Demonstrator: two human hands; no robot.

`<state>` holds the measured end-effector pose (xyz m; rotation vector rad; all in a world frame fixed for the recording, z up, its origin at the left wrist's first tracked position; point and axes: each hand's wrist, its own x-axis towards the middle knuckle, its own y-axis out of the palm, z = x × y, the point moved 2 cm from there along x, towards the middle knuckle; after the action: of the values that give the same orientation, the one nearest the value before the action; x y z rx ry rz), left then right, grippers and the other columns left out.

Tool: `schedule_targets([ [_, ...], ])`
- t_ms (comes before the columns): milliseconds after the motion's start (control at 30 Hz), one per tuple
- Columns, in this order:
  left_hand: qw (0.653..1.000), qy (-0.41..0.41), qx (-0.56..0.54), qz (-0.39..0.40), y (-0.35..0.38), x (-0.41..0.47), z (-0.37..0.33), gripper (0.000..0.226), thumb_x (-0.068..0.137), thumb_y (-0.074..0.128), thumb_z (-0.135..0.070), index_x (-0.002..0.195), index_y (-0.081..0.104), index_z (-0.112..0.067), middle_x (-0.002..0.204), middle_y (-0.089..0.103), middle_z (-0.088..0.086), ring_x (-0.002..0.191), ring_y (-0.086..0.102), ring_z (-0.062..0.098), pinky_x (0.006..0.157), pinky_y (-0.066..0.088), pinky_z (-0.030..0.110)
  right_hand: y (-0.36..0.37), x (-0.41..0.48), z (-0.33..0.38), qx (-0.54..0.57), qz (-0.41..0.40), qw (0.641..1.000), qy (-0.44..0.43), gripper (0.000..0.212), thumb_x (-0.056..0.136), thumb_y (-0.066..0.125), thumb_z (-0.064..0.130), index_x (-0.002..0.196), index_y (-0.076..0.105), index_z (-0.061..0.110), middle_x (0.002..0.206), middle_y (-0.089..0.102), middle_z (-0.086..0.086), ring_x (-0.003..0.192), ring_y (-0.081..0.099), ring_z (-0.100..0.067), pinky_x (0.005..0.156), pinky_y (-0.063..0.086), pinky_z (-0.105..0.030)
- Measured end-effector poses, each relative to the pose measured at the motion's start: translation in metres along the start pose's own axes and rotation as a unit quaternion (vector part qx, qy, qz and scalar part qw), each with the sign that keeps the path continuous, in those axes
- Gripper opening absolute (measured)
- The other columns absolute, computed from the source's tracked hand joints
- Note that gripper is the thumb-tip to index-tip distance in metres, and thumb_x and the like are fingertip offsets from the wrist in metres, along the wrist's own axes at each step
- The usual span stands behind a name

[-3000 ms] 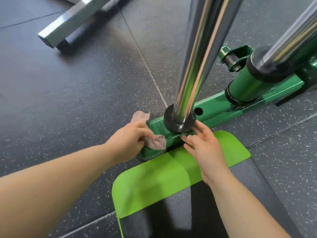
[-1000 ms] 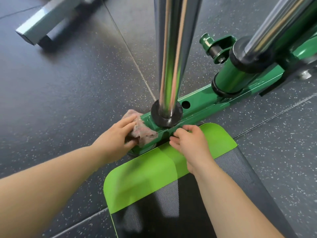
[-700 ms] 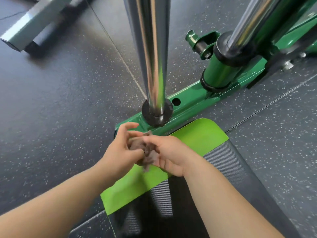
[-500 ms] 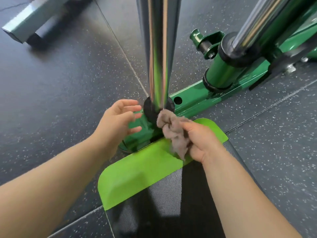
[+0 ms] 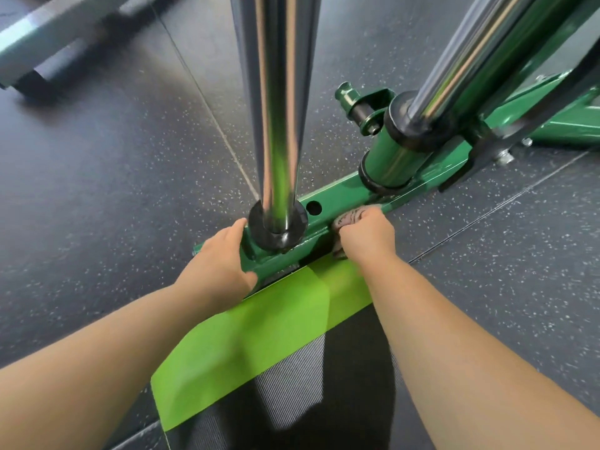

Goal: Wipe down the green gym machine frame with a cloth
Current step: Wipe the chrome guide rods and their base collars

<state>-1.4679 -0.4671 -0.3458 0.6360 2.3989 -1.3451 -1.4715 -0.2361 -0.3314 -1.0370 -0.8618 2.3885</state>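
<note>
Upper left of the frame: a blurred grey metal beam (image 5: 39, 43) lies on the dark speckled rubber floor (image 5: 107, 177), with a shadow under it. A thin floor seam runs diagonally from the top centre down toward the machine base.

Lower left to centre: the left forearm reaches in from the bottom-left corner. The left hand (image 5: 220, 264) rests against the near-left end of the green frame bar (image 5: 341, 203), fingers wrapped over its end and thumb up by the black collar (image 5: 277, 225); it is grasping the bar end and carries no cloth.

Centre: a chrome upright post (image 5: 276, 108) rises out of the black collar and runs off the top edge. Just right of the collar, a round hole (image 5: 313, 207) shows in the top face of the bar. Below the bar, a lime-green pad (image 5: 259, 329) with a black ribbed surface (image 5: 285, 401) behind it fills the lower centre.

Right of centre: the right hand (image 5: 367, 235) is clenched around a bunched pinkish-grey cloth (image 5: 349, 219), pressing it to the near side of the bar, between the hole and the green cylinder base (image 5: 393, 160). Part of the cloth peeks out above and below the knuckles.

Upper right: a second chrome post (image 5: 467, 56) slants up from a black collar on the cylinder. A green bracket with a pin (image 5: 360, 105) sits just left of it. The frame continues to the right edge, with bolts (image 5: 503, 155) near a dark crosspiece.
</note>
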Motion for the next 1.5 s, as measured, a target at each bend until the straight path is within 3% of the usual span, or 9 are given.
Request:
schedule_targets([
  [467,0.991,-0.036,-0.104,-0.075,-0.027,-0.013,0.039,0.07,0.081,0.039,0.014,0.132,0.06,-0.029,0.142,0.052,-0.01,0.124,0.047,0.012,0.099,0.034,0.018,0.095,-0.098,0.012,0.113,0.1,0.985,0.087,0.033,0.094,0.055,0.002,0.127,0.05,0.002,0.129,0.06,-0.016,0.115,0.06,-0.032,0.079,0.044,-0.031],
  [633,0.991,-0.022,-0.12,-0.054,-0.025,-0.026,0.066,0.074,0.076,0.041,0.017,0.128,0.061,-0.031,0.148,0.044,-0.018,0.132,0.044,0.006,0.094,0.031,0.007,0.132,-0.127,0.016,0.25,0.152,0.949,0.117,0.018,0.093,0.061,0.009,0.11,0.066,0.01,0.104,0.071,-0.007,0.08,0.066,-0.017,0.06,0.046,-0.014],
  [700,0.991,0.011,-0.13,-0.02,-0.024,-0.034,0.071,0.077,0.075,0.047,0.011,0.132,0.054,-0.04,0.15,0.04,-0.021,0.135,0.04,0.003,0.102,0.032,0.01,0.127,-0.125,0.011,0.246,0.176,0.947,0.111,0.011,0.092,0.063,0.008,0.088,0.068,0.017,0.087,0.072,-0.004,0.071,0.064,-0.015,0.057,0.049,-0.013],
  [767,0.994,0.075,-0.077,0.017,-0.016,-0.043,0.069,0.081,0.072,0.06,-0.008,0.138,0.04,-0.051,0.152,0.033,-0.025,0.137,0.034,0.002,0.113,0.028,0.022,0.12,-0.122,0.007,0.23,0.223,0.942,0.101,0.021,0.09,0.059,0.004,0.074,0.067,0.016,0.089,0.072,-0.013,0.078,0.063,-0.025,0.073,0.053,-0.033],
  [933,0.97,0.191,-0.004,-0.151,-0.001,-0.041,0.057,0.063,0.064,0.075,-0.04,0.125,0.059,-0.035,0.137,0.058,-0.013,0.119,0.053,0.019,0.101,0.039,0.029,0.099,-0.125,0.018,0.376,0.295,0.87,0.118,0.032,0.098,0.038,-0.005,0.109,0.066,0.006,0.114,0.063,-0.015,0.104,0.062,-0.026,0.074,0.055,-0.029],
  [1067,0.976,0.117,-0.068,-0.172,-0.023,-0.016,0.043,0.034,0.08,0.076,-0.015,0.111,0.064,-0.023,0.096,0.066,-0.003,0.086,0.06,0.017,0.072,0.039,0.027,0.076,-0.114,0.008,0.295,0.179,0.937,0.058,0.033,0.096,0.04,-0.006,0.11,0.067,0.008,0.111,0.066,-0.014,0.104,0.066,-0.028,0.078,0.058,-0.032],
  [1267,0.998,0.04,-0.037,-0.017,-0.067,0.053,0.046,0.054,0.091,0.044,-0.001,0.132,0.057,-0.034,0.122,0.06,0.0,0.104,0.059,0.021,0.091,0.05,0.033,0.076,-0.117,0.016,0.109,0.11,0.988,-0.005,0.042,0.097,0.053,0.018,0.138,0.051,0.016,0.108,0.06,0.001,0.079,0.055,-0.005,0.071,0.044,-0.032],
  [1367,0.997,0.037,-0.029,0.068,-0.056,0.071,0.038,0.059,0.089,0.036,0.003,0.128,0.063,-0.032,0.121,0.067,0.0,0.101,0.061,0.022,0.086,0.053,0.034,0.097,-0.121,0.023,0.085,0.117,0.99,0.007,0.065,0.096,0.057,0.024,0.154,0.028,0.018,0.154,0.037,-0.003,0.131,0.047,-0.023,0.101,0.038,-0.033],
  [1500,0.997,0.04,0.002,0.07,-0.05,0.067,0.06,0.055,0.093,0.04,-0.004,0.129,0.063,-0.038,0.117,0.067,-0.007,0.102,0.056,0.017,0.085,0.045,0.027,0.114,-0.129,0.024,0.041,0.092,0.995,0.002,0.074,0.096,0.056,0.021,0.158,0.016,0.018,0.166,0.008,-0.005,0.148,0.024,-0.021,0.107,0.03,-0.027],
])
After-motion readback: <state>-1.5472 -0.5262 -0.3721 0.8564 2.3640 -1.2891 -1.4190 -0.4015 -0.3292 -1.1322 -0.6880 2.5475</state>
